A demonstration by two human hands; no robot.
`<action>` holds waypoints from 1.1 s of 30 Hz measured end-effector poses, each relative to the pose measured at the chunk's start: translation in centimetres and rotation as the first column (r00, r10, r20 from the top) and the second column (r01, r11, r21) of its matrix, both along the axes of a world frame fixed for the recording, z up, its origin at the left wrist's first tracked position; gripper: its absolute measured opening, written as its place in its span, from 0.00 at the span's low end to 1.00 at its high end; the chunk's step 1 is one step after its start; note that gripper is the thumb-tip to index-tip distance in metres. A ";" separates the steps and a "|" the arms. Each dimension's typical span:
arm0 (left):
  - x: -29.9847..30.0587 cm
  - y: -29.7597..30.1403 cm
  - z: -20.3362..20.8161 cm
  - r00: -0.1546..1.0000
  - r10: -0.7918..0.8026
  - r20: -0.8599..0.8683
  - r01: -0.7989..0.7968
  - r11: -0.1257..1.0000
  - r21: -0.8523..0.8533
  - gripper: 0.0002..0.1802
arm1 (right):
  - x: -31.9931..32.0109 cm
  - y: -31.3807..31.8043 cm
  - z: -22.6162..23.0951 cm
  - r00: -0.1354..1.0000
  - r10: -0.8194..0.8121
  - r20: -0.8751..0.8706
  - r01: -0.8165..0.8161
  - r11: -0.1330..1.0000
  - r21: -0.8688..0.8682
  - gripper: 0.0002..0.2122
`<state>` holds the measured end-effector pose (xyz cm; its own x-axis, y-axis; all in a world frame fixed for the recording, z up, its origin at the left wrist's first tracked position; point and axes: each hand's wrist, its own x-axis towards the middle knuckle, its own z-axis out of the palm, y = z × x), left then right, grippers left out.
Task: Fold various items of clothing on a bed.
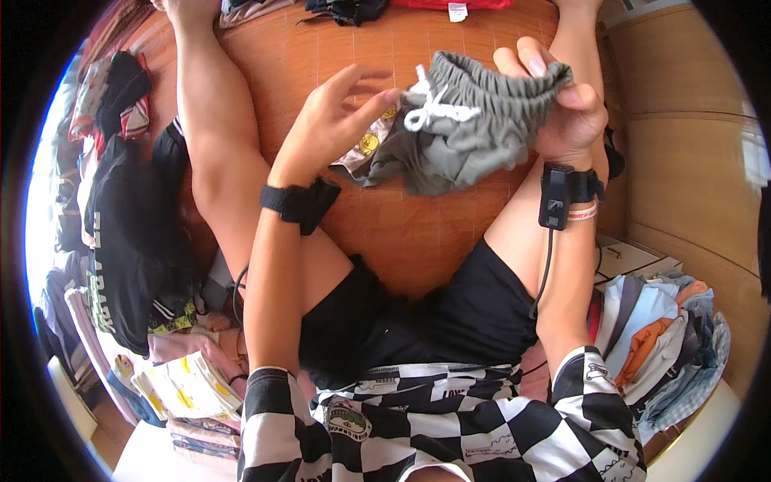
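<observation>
A small pair of grey-green shorts (474, 149) hangs in the air in front of me, with a gathered elastic waistband and a tied white drawstring (438, 111). My right hand (570, 120) is closed on the right end of the waistband, thumb on the near side. At the left of the shorts, a pale pink part with yellow round prints (368, 143) shows, partly behind my left hand (341, 120). That hand has its fingers apart and slightly blurred, its thumb tip close to the drawstring; whether it touches the cloth is unclear.
Beneath the shorts lies a brown wooden surface (401, 229), between my spread legs. Dark clothes (132, 233) and folded piles (189, 390) lie at the left. More folded clothes (658, 345) stand at the right, near a wooden panel (683, 153). Red cloth (482, 4) lies at the far edge.
</observation>
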<state>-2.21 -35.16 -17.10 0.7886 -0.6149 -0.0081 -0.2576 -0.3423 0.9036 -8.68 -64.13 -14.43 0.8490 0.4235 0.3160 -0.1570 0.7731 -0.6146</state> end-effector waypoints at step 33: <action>-0.8 1.2 2.5 0.937 0.179 -0.299 -0.249 0.944 -0.215 0.19 | -0.1 2.5 0.6 0.860 -0.508 0.036 0.364 0.565 -0.741 0.12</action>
